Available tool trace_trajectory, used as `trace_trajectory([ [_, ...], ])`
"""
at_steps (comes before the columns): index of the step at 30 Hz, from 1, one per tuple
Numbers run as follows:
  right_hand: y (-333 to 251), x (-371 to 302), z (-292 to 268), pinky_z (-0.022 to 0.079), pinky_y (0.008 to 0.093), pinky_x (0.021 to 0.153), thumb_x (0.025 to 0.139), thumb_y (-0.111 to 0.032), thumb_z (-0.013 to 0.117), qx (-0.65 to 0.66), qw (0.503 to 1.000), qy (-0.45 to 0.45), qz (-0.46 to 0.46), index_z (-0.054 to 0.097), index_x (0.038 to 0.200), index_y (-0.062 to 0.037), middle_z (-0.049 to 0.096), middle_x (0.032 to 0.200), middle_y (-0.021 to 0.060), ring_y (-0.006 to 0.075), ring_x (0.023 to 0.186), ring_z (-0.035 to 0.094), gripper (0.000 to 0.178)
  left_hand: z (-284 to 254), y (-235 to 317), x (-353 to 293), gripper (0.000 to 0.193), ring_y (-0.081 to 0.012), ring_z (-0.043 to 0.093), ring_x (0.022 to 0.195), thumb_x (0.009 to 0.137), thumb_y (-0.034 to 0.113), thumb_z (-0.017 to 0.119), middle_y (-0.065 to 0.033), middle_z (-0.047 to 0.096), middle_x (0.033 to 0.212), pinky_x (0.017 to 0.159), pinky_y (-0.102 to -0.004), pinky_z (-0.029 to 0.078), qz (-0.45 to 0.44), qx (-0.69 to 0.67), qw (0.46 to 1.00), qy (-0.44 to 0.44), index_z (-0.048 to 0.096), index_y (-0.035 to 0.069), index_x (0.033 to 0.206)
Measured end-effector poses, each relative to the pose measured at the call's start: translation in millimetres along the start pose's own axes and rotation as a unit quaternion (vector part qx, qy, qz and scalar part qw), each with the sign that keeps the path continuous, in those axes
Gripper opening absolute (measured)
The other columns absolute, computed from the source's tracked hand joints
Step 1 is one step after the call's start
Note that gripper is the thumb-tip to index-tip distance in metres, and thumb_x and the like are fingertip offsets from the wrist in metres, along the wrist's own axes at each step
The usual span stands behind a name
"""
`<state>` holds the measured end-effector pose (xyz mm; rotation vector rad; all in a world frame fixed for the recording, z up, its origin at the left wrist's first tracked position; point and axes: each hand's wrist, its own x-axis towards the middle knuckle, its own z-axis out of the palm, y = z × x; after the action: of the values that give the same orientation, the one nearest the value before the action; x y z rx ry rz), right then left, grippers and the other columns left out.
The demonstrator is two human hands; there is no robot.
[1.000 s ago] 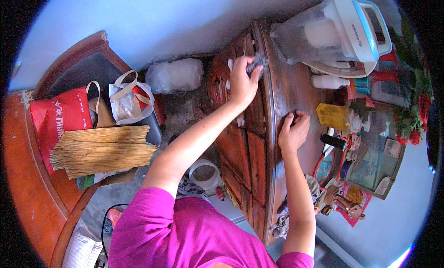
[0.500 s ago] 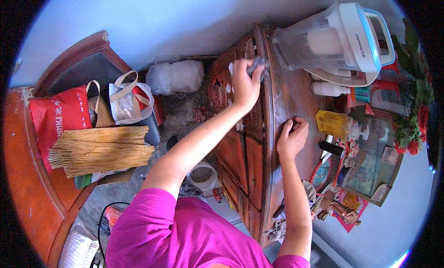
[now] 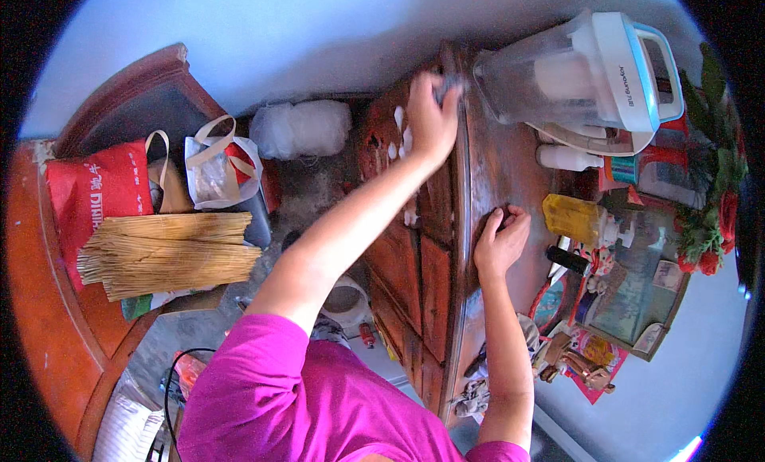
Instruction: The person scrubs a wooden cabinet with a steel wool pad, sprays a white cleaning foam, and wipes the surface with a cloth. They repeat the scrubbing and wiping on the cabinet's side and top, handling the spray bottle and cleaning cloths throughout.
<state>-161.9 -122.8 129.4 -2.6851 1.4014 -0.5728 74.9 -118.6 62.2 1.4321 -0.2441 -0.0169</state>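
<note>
So the dark grey cloth (image 3: 448, 89) was the thing in play, and it sat right in the left hand (image 3: 433, 121), pinched between thumb and fingers at the front edge of the brown cabinet's surface (image 3: 496, 169), close to the wall-side corner. It was bunched up and kinda blurry, so I couldn't tell you any long axis, or exactly how much of it was touching the wood.

Left hand was obviously the nearer one. From the right hand (image 3: 502, 240), the cloth lay well apart, up and a bit to the left in the head view. That right hand rested on the surface, fingers loosely curled, thumb slightly off them, nothing showing in its grip. Nearest thing to it was the yellow bottle (image 3: 570, 220), just beside the fingers.

The clear-and-white appliance (image 3: 554, 70) stood just right of the cloth, with a white bottle (image 3: 566, 157) lower down.
</note>
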Motion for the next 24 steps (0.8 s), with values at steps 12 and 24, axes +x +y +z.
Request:
trace_trajectory([
  [12, -4, 1, 0, 0.046, 0.0486, 0.086, 0.099, -0.026, 0.062, -0.01, 1.0, -0.002, 0.003, 0.06, 0.114, 0.0013, 0.058, 0.096, 0.0187, 0.0386, 0.093, 0.057, 0.031, -40, 14, -76, 0.027, -0.0265, 0.061, 0.091, 0.093, 0.017, 0.08, -0.0129, 0.06, 0.098, 0.082, -0.0405, 0.049, 0.012, 0.007, 0.998, -0.069, 0.057, 0.004, 0.1],
  [24, -3, 2, -1, 0.046, 0.0448, 0.084, 0.099, -0.027, 0.063, 0.004, 0.999, 0.025, -0.037, 0.061, 0.116, -0.0003, 0.055, 0.093, 0.0147, 0.0334, 0.088, 0.056, 0.032, -42, 31, -27, 0.02, -0.0325, 0.066, 0.093, 0.093, 0.02, 0.077, -0.0131, 0.062, 0.099, 0.076, -0.0467, 0.051, 0.132, 0.139, 0.971, -0.142, 0.063, 0.007, 0.1],
])
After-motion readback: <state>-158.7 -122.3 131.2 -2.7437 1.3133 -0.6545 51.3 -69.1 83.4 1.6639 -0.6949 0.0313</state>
